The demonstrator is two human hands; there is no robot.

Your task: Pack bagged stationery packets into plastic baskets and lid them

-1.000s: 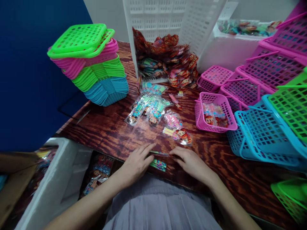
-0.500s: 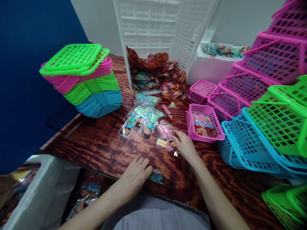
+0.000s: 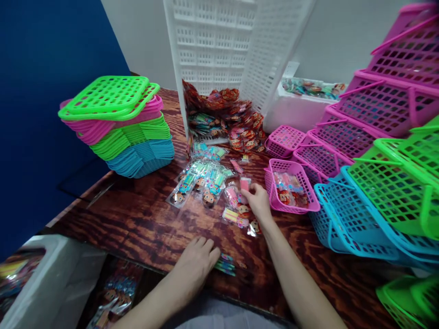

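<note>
My right hand (image 3: 258,201) is closed in a pinch on a small packet with a pink piece (image 3: 244,183), raised over other packets. Under and beside it lie a clear packet with pink pieces (image 3: 232,195) and one with yellow sticks (image 3: 233,216), with cartoon faces near them. Palm down near the table's front edge, my left hand (image 3: 199,258) rests with its fingers slightly apart. Right next to its thumb are blue-green packets (image 3: 225,265). Teal cartoon-figure packets (image 3: 209,180) are piled farther back. A pink basket (image 3: 310,201) holding several packets stands to the right.
A white crate (image 3: 212,45) on its side spills red packets (image 3: 240,123) at the back. Stacked baskets (image 3: 137,151) stand left; pink, blue and green baskets (image 3: 373,196) crowd the right. Foam boxes sit back right (image 3: 298,109) and front left (image 3: 65,269).
My right hand has lifted slightly from the packets and now pinches one with a pink piece. My left hand stays where it was. The view has tilted up a little.
</note>
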